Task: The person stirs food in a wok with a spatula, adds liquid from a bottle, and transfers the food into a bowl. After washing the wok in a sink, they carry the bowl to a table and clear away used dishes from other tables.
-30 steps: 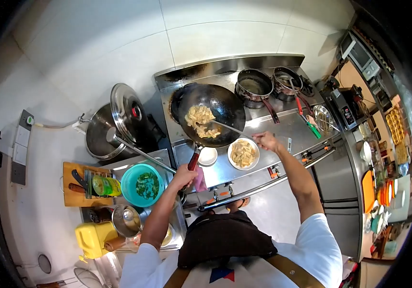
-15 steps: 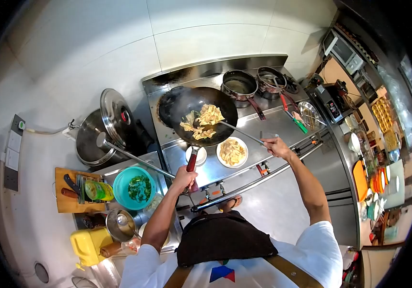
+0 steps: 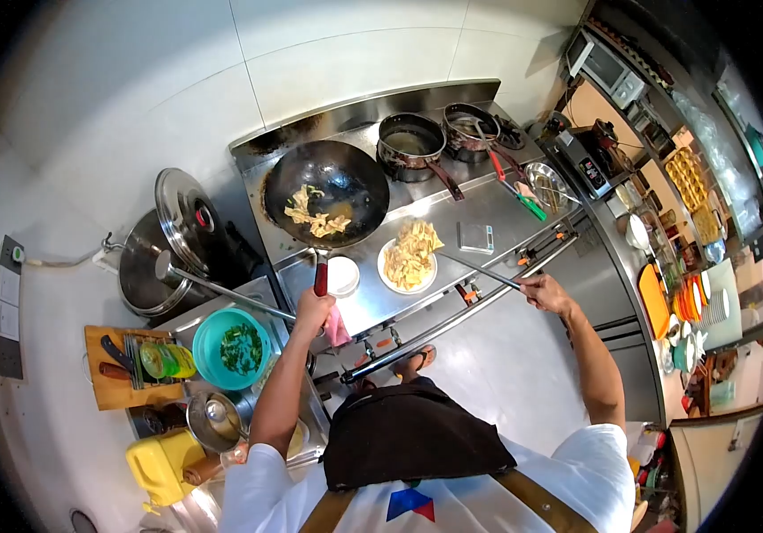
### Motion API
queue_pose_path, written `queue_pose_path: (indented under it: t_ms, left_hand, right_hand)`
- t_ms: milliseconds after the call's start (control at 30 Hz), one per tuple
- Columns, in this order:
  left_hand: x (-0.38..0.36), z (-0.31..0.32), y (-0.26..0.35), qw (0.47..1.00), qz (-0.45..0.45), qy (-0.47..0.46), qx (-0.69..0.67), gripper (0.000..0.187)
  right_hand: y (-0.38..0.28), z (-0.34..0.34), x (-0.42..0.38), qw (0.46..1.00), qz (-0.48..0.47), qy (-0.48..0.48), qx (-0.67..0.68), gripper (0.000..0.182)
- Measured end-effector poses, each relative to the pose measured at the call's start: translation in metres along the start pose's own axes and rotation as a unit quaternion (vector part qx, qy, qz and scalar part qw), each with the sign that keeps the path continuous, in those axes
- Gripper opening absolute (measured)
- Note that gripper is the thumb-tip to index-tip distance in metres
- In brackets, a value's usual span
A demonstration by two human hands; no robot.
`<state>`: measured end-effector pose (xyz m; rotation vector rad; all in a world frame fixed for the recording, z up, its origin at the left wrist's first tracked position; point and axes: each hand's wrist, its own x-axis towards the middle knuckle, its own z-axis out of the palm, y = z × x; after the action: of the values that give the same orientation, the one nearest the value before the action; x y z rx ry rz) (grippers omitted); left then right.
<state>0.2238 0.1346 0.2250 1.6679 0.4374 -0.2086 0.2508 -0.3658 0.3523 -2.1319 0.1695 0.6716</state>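
My left hand (image 3: 313,313) is closed around the red handle of a black wok (image 3: 362,182), and a pink cloth (image 3: 337,327) hangs beside it. Yellowish cooked pieces (image 3: 317,222) with bits of green lie in the wok's near side. In my right hand (image 3: 546,293) is the end of a long-handled metal cooking utensil (image 3: 481,269). Its head reaches the heaped food (image 3: 412,253) on a white plate (image 3: 387,279) and is hidden there. A small white dish (image 3: 343,276) sits between wok and plate. Right of the plate lies a kitchen scale (image 3: 475,237).
Two saucepans (image 3: 411,147) stand at the stove's back right. To my left are a large pot (image 3: 137,266) with a ladle (image 3: 221,289) across it, a turquoise bowl of greens (image 3: 261,342) and a yellow jug (image 3: 163,466). A steel rail (image 3: 452,318) runs along the stove's front.
My right hand has moved the utensil and its load of food from over the wok to the plate, where the heap is larger. The wok has been lowered and holds less food.
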Motion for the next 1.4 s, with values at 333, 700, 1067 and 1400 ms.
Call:
queue_pose_path:
  t_ms: [333, 700, 1067, 1400]
  left_hand:
    - [-0.005, 0.007, 0.009, 1.000, -0.006, -0.003, -0.001, 0.009]
    - [-0.002, 0.006, 0.006, 1.000, -0.022, -0.009, 0.003, 0.008]
    - [-0.001, 0.004, 0.005, 1.000, -0.026, -0.009, 0.004, 0.006]
    - [-0.002, 0.002, 0.008, 0.999, -0.039, -0.023, 0.001, 0.005]
  right_hand:
    - [-0.024, 0.017, 0.051, 0.892, -0.090, 0.029, -0.442, 0.031]
    - [-0.186, 0.036, 0.045, 0.799, -0.031, 0.036, -0.600, 0.028]
    - [-0.103, 0.060, -0.013, 0.811, -0.069, 0.173, -0.555, 0.014]
    - [0.038, 0.158, -0.046, 0.920, -0.044, 0.251, -0.297, 0.030]
